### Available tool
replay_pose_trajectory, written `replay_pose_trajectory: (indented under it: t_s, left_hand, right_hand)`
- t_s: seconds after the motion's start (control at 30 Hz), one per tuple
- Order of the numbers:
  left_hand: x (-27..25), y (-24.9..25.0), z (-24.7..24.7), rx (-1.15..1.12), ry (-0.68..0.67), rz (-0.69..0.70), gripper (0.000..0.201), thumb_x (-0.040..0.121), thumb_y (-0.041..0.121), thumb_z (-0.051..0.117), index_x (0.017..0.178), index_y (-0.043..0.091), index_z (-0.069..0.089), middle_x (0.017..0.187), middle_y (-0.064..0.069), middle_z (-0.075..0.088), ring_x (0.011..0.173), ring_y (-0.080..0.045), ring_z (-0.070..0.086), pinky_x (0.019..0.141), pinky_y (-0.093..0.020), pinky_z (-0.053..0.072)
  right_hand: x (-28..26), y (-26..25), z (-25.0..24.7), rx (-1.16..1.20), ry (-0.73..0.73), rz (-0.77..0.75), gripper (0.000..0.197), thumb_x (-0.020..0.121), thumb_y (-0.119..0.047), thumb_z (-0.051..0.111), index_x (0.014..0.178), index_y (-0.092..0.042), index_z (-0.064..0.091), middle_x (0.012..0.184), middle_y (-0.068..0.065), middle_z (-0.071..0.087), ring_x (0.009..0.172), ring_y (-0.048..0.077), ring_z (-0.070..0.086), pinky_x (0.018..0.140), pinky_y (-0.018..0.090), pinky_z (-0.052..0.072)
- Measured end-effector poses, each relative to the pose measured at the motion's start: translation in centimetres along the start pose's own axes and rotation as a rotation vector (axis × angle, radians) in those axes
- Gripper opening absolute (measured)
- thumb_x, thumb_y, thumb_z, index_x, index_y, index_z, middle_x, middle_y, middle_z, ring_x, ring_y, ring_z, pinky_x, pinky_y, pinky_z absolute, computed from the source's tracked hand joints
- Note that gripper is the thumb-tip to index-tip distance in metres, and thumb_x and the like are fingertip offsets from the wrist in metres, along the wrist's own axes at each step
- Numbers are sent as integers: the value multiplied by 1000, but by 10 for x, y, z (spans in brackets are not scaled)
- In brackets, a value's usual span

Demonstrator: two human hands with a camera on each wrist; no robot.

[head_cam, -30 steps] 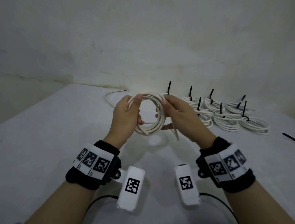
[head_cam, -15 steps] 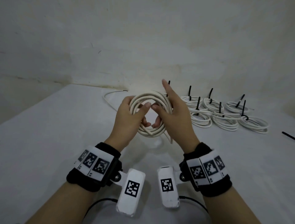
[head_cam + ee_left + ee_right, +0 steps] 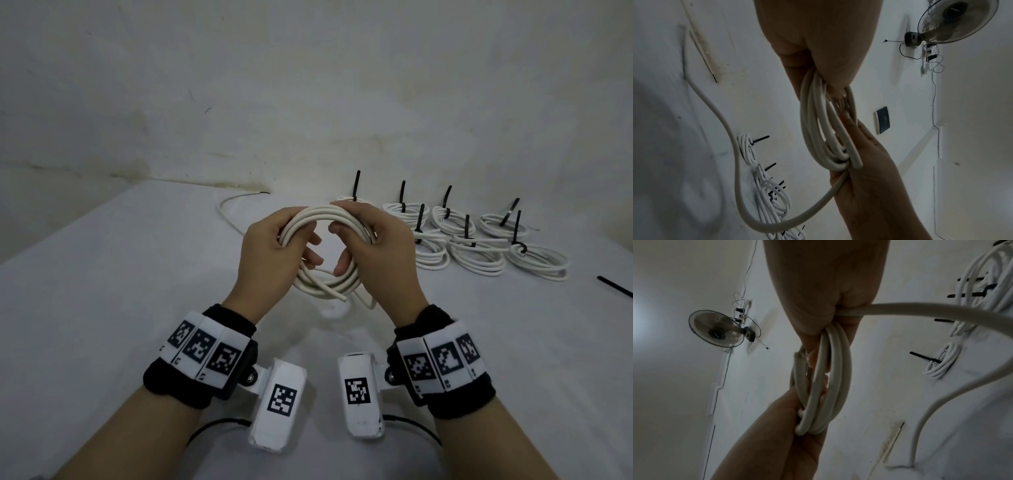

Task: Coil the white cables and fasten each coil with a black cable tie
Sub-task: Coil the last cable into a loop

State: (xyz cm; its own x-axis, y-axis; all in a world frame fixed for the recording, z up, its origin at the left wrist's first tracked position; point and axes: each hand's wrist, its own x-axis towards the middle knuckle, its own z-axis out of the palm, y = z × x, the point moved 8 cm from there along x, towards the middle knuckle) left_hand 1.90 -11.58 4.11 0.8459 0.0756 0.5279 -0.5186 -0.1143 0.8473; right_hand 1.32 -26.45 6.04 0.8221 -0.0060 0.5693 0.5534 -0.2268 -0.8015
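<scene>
Left hand (image 3: 270,250) and right hand (image 3: 376,246) both curl fingers around the coil (image 3: 325,289), held above the table (image 3: 102,291), tied coils (image 3: 479,246) near.

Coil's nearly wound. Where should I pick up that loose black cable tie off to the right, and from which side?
Judging from the head view, the loose black cable tie lies flat on the table, right of the tied coils, partly cut off by the frame edge. Pinch its near-left end from above with the right hand, while the left hand keeps gripping the coil.
</scene>
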Motion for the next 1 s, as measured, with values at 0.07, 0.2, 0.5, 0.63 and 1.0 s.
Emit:
replay_pose_trajectory:
  t_s: [0.07, 0.2, 0.5, 0.63, 1.0]
  left_hand:
    - [1, -2, 4, -45, -65, -25, 14, 95, 15, 54, 101, 12, 65, 69, -6, 66, 54, -19, 67, 52, -30, 54]
    - [-2, -9, 15, -172, -216, -160, 36, 87, 38, 54, 99, 5, 61, 54, 2, 53, 51, -15, 61, 58, -31, 55]
    - [-2, -14, 21, -530, -182, -394, 43, 90, 52, 37, 75, 13, 42, 46, 5, 26, 38, -7, 29, 45, -20, 41]
    - [-2, -14, 22, -500, -156, -396, 40, 98, 43, 36, 72, 13, 42, 46, 5, 26, 37, -7, 28, 43, -20, 39]
    - [-5, -14, 29, -428, -231, -380, 40, 95, 46, 37, 75, 12, 44, 46, 5, 30, 38, -8, 33, 47, -20, 42]
  right_hand:
    - [0, 0, -2, 20, 19, -1, 20, 88, 0, 61, 104, -9, 69, 79, 4, 69, 40, 19, 60, 42, 27, 49]
    - [0, 0, -8, 74, 64, -4, 22, 90, 2, 56, 104, -10, 69, 80, 6, 68, 39, 18, 57, 42, 27, 50]
    - [-4, 22, 19, 536, -101, 318, 25, 87, -35, 57, 98, -14, 65, 60, 1, 49, 40, 7, 36, 42, 21, 42]
    - [-9, 33, 27, 613, -138, 536, 61, 95, -57, 30, 94, -5, 62, 47, -2, 36, 40, 8, 30, 42, 21, 37]
    - [-16, 36, 37, 882, -215, 743, 51, 99, -43, 33, 63, -10, 47, 39, -5, 27, 30, 7, 25, 33, 17, 23]
